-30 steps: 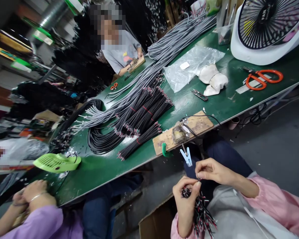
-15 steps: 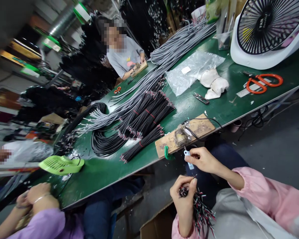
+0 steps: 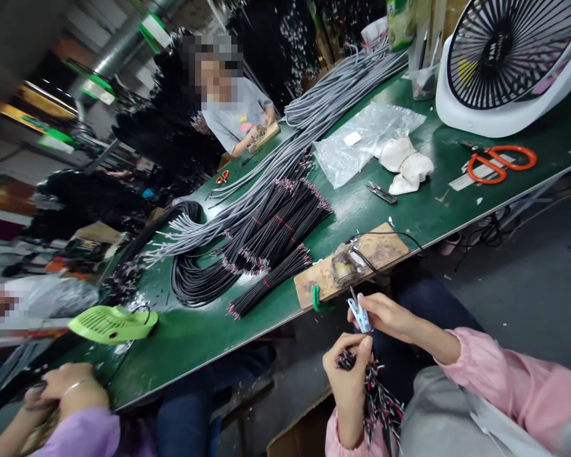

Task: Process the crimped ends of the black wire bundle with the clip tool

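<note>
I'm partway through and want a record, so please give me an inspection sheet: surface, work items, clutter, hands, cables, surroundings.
Surface: green table, small scraps on it.
Work items: blue clip at the near side of the wooden board; wire bunch below.
Clutter: large orange-handled scissors, snips, white cloth, plastic bag.
Hands: left hand holds the wire bunch; right hand grips the blue clip.
Cables: gray cables stretch across the table; black cables lie bundled beside them.
Surroundings: white fan, co-worker in purple sleeves, co-worker in gray shirt.

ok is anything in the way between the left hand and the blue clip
Nothing visible is: the left hand, holding the wires, is just below the blue clip in view, with the right hand on it. Wire contact is too small to tell.
</note>
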`<move>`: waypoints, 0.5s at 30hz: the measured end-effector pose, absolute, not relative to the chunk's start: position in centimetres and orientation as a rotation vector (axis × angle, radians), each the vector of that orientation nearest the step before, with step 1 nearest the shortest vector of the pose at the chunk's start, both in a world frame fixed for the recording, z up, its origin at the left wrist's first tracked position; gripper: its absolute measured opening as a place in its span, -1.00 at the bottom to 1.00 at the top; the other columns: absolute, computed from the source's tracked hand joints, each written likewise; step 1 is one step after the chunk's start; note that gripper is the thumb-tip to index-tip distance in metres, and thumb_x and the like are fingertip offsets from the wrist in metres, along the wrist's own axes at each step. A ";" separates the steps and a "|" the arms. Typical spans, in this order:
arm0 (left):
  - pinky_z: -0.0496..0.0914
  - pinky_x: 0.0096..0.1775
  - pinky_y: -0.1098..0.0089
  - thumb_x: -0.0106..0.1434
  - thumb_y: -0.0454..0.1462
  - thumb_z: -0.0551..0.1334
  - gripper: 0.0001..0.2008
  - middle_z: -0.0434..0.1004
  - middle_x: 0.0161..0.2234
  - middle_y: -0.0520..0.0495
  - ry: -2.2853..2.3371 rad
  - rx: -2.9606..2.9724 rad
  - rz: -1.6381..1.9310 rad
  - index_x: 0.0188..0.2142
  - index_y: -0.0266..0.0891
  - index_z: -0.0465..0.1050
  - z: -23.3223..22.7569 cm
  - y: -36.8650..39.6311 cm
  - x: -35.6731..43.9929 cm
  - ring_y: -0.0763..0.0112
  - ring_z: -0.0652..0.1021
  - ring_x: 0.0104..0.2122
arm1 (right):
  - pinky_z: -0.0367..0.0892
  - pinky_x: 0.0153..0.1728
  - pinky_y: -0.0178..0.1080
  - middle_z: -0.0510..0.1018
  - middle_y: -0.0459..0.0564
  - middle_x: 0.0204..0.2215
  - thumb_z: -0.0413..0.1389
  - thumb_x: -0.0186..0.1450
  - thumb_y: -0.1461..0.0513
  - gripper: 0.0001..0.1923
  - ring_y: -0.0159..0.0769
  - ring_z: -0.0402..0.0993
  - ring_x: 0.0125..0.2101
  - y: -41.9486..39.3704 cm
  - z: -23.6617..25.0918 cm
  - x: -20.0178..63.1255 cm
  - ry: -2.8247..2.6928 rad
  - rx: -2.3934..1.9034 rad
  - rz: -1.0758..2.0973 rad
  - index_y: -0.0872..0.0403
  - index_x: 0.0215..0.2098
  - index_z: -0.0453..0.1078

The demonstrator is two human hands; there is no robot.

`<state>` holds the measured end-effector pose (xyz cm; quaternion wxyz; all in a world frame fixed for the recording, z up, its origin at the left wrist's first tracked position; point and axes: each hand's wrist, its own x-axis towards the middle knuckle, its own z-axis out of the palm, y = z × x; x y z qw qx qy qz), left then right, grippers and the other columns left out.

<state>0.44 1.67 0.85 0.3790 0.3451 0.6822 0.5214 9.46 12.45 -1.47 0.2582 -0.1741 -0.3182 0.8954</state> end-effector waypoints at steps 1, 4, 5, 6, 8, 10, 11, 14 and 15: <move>0.28 -0.63 0.49 0.11 -0.23 0.29 -0.83 0.35 -0.60 0.05 1.746 0.884 1.332 -0.48 -0.32 0.48 1.0 1.7 0.5 0.52 0.38 -0.67 | 0.15 -0.48 -0.35 0.43 -0.02 -0.55 0.02 0.21 -0.12 -0.45 -0.43 0.29 -0.54 12.4 -1.7 9.5 -0.830 -0.464 2.457 0.24 -0.38 0.47; 0.28 -0.63 0.49 0.09 -0.23 0.29 -0.84 0.35 -0.60 0.05 1.751 0.886 1.338 -0.49 -0.32 0.48 1.3 1.7 0.7 0.52 0.38 -0.68 | 0.16 -0.45 -0.33 0.43 -0.01 -0.54 -0.04 0.23 -0.14 -0.41 -0.41 0.29 -0.52 12.3 -2.7 10.0 -0.723 -0.490 2.491 0.22 -0.38 0.47; 0.28 -0.63 0.49 0.09 -0.23 0.30 -0.84 0.35 -0.60 0.05 1.750 0.886 1.336 -0.50 -0.31 0.48 1.4 1.7 0.7 0.52 0.38 -0.68 | 0.16 -0.45 -0.33 0.43 -0.02 -0.55 -0.04 0.24 -0.13 -0.42 -0.41 0.29 -0.52 12.2 -3.0 10.3 -0.703 -0.503 2.485 0.22 -0.38 0.48; 0.28 -0.63 0.49 0.09 -0.23 0.30 -0.84 0.35 -0.60 0.05 1.747 0.886 1.333 -0.50 -0.31 0.48 1.5 1.6 0.7 0.52 0.38 -0.68 | 0.15 -0.45 -0.33 0.43 -0.02 -0.55 -0.03 0.25 -0.12 -0.44 -0.41 0.27 -0.52 12.2 -3.4 10.7 -0.695 -0.514 2.474 0.21 -0.37 0.48; 0.27 -0.62 0.49 0.10 -0.23 0.29 -0.84 0.35 -0.61 0.05 1.740 0.889 1.325 -0.50 -0.31 0.48 1.6 1.4 0.8 0.53 0.38 -0.68 | 0.14 -0.45 -0.32 0.43 -0.02 -0.56 -0.03 0.27 -0.09 -0.47 -0.42 0.26 -0.52 12.0 -4.0 11.6 -0.727 -0.545 2.438 0.21 -0.33 0.48; 0.27 -0.62 0.49 0.10 -0.24 0.29 -0.85 0.34 -0.61 0.05 1.735 0.899 1.310 -0.50 -0.31 0.48 1.7 1.2 0.7 0.53 0.38 -0.68 | 0.12 -0.46 -0.32 0.41 -0.03 -0.56 0.01 0.26 -0.06 -0.51 -0.42 0.23 -0.53 11.9 -4.6 12.6 -0.809 -0.592 2.386 0.22 -0.30 0.48; 0.26 -0.62 0.50 0.10 -0.24 0.29 -0.85 0.34 -0.61 0.06 1.736 0.903 1.300 -0.50 -0.31 0.49 1.8 1.0 0.7 0.53 0.38 -0.68 | 0.11 -0.46 -0.32 0.40 -0.04 -0.56 0.04 0.25 -0.04 -0.53 -0.42 0.22 -0.53 11.8 -4.8 13.0 -0.860 -0.623 2.359 0.22 -0.30 0.48; 0.27 -0.62 0.49 0.08 -0.24 0.30 -0.84 0.34 -0.64 0.06 1.743 0.900 1.271 -0.52 -0.31 0.49 1.8 0.6 0.7 0.52 0.38 -0.68 | 0.10 -0.47 -0.32 0.39 -0.06 -0.55 0.11 0.21 0.00 -0.60 -0.41 0.21 -0.52 11.7 -4.8 13.8 -1.060 -0.718 2.272 0.20 -0.31 0.47; 0.27 -0.62 0.49 0.08 -0.24 0.31 -0.84 0.34 -0.64 0.05 1.745 0.892 1.266 -0.52 -0.31 0.49 1.7 0.4 0.8 0.52 0.38 -0.69 | 0.10 -0.47 -0.32 0.39 -0.06 -0.56 0.11 0.21 0.00 -0.61 -0.40 0.22 -0.52 11.6 -4.5 14.0 -1.130 -0.755 2.221 0.19 -0.32 0.47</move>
